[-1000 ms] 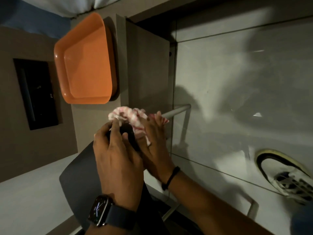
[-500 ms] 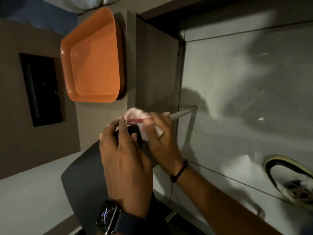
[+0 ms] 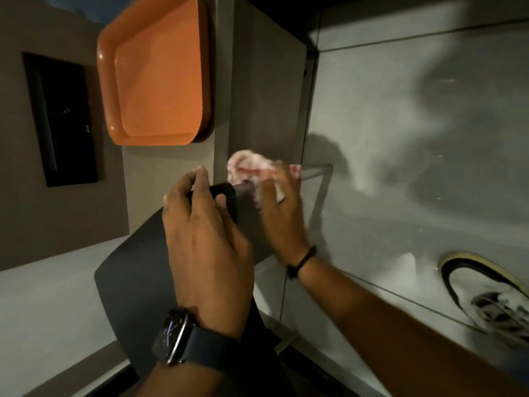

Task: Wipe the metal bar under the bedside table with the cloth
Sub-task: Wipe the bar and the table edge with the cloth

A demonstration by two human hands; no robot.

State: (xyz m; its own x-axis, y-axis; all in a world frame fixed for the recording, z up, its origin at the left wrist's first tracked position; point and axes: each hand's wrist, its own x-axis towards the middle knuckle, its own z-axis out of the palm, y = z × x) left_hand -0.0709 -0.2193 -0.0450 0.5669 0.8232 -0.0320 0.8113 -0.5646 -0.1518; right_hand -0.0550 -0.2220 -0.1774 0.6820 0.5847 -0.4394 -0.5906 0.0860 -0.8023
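Observation:
A pink-and-white cloth is bunched around a thin metal bar that runs out to the right and bends down at its end. My right hand is closed on the cloth and presses it on the bar. My left hand, with a dark watch on the wrist, grips the rounded corner of the dark bedside table top. The part of the bar under the cloth and hands is hidden.
An orange tray leans against a grey-brown cabinet panel. A dark recess sits in the wall at left. A white sneaker lies on the pale tiled floor at lower right.
My right hand has slid the cloth to the right along the bar, so less bare bar shows. The left hand keeps its grip on the table corner. The view has shifted slightly.

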